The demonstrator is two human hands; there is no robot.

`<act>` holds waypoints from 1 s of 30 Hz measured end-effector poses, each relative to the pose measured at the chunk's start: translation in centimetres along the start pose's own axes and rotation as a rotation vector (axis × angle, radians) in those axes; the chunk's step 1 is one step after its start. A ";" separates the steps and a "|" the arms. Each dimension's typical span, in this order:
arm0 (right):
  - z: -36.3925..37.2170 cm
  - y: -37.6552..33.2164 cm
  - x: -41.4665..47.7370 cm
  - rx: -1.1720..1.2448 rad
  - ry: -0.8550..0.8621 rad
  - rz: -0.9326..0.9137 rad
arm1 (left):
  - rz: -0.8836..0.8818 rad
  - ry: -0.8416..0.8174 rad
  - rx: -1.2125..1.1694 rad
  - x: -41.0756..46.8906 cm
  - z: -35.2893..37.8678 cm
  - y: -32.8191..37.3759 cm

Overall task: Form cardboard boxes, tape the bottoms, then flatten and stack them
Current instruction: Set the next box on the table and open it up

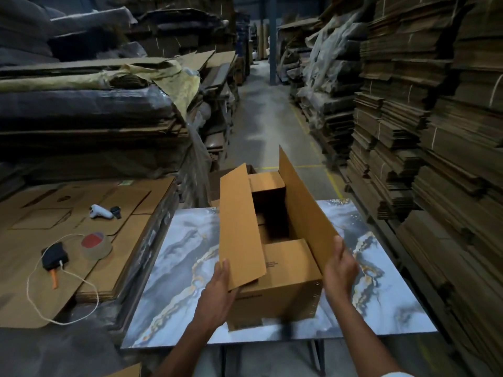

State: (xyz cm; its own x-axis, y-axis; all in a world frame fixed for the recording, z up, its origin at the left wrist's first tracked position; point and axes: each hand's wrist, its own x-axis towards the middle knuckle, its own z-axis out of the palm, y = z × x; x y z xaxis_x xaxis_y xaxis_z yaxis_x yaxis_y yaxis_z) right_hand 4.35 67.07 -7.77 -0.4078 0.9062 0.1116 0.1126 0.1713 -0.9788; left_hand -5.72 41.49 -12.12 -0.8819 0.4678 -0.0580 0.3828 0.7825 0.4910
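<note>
Looks down on a cardboard box (285, 292) open on the marble-patterned table (174, 270), 2 short flaps folded in, 2 long ones raised. Grips the near corner of the left flap (239, 227) with the left grip (217, 291) and the near edge of the right flap (302, 213) with the right grip (340, 270). Beside it, on a stack of flat cardboard (130, 240), a tape roll (96, 244) and a black pouch (54, 255) trailing white string.

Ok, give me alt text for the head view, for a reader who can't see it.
A person's left hand and right hand hold the left flap and right flap of an open cardboard box standing on a marble-patterned table. A tape roll lies on flattened cardboard sheets at left; cardboard stacks line the aisle.
</note>
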 end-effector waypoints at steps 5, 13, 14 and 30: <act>-0.5 0.0 0.8 -0.019 -0.079 0.029 | 0.023 -0.036 0.018 0.7 0.4 0.6; 4.3 -4.9 -6.4 -0.411 -0.414 -0.383 | -0.012 -0.030 -0.043 0.3 0.6 0.4; 5.6 -4.5 -6.9 -0.443 -0.537 -0.111 | -0.013 -0.025 -0.063 0.3 0.7 0.3; 7.8 -6.6 -9.5 -0.488 -1.103 -0.483 | 0.082 0.230 -0.612 -1.0 0.7 2.1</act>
State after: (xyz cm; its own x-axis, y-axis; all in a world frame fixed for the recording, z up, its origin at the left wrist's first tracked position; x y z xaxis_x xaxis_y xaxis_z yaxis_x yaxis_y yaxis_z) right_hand 0.37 54.33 -3.66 -0.9992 -0.0401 0.0053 -0.0327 0.7229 -0.6901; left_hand -3.86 42.92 -11.62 -0.9188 0.3633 0.1542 0.2853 0.3417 0.8955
